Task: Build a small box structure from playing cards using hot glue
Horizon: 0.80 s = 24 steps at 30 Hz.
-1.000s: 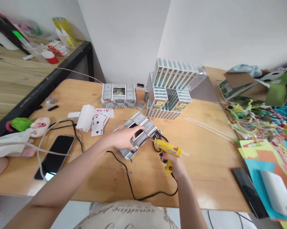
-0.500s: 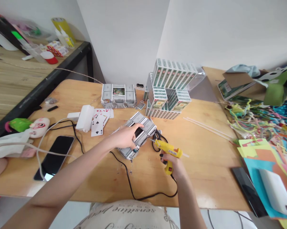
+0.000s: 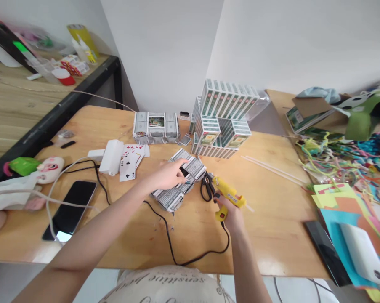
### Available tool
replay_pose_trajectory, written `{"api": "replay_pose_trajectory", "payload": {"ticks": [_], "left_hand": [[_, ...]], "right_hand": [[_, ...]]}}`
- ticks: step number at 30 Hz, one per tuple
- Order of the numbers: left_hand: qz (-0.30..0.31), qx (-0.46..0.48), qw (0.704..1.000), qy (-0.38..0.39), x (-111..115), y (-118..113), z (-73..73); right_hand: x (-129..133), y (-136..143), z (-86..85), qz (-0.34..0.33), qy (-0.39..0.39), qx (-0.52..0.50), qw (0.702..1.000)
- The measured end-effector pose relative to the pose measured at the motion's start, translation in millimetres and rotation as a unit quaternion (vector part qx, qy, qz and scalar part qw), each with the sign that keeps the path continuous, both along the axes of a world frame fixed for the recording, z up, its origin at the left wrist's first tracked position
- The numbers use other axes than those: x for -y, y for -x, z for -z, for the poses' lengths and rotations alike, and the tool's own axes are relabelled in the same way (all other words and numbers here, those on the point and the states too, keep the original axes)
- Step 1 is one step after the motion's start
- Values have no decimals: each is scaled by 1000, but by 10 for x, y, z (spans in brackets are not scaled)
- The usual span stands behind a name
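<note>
Smooth white plastic forms a chunky block [image 3: 112,156] at left, beside glossy, fanned playing cards [image 3: 128,164]. Mid-surface [image 3: 265,235], the left grip [image 3: 168,174] spreads over a flat-sided, grey-patterned card box [image 3: 171,198]; whether it clasps, I cannot tell. Next come black-handled scissors [image 3: 211,184], then the right grip [image 3: 231,211], wrapped round a yellow plastic glue gun [image 3: 229,192] with a translucent stick [image 3: 249,208].

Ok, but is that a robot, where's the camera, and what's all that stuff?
No robot: it's a person, seen by one camera worn on their head, looking forward and down. The right hand holds a yellow plastic glue gun. The left hand is over a grey-and-white patterned block, seemingly covered in playing cards. Black-handled scissors lie beside it. The brown wooden table also bears stacked green-and-white card boxes and a black rectangular phone.
</note>
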<state>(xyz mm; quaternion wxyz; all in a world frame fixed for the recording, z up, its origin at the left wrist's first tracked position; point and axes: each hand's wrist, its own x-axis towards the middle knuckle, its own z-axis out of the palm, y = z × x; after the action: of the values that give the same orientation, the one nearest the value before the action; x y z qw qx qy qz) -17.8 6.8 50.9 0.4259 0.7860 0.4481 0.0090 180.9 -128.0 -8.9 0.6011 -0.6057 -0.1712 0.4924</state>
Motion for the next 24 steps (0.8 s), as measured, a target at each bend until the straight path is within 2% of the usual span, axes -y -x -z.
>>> {"api": "replay_pose_trajectory", "payload": {"ticks": [4,10,16,24], "left_hand": [[-33,-17,999,-24,61,-103,22],[-97,14,995,-15,93,-179,48],[-120,45,992,5,62,-181,139],[-137,39,990,7,57,-206,126]], "right_hand": [[-295,91,-13,18,-79,-3,997],[-600,269,126,29,-64,-11,997],[-649,358,166,25,-84,-26,996],[-661,347,177,25,-90,-26,995]]}}
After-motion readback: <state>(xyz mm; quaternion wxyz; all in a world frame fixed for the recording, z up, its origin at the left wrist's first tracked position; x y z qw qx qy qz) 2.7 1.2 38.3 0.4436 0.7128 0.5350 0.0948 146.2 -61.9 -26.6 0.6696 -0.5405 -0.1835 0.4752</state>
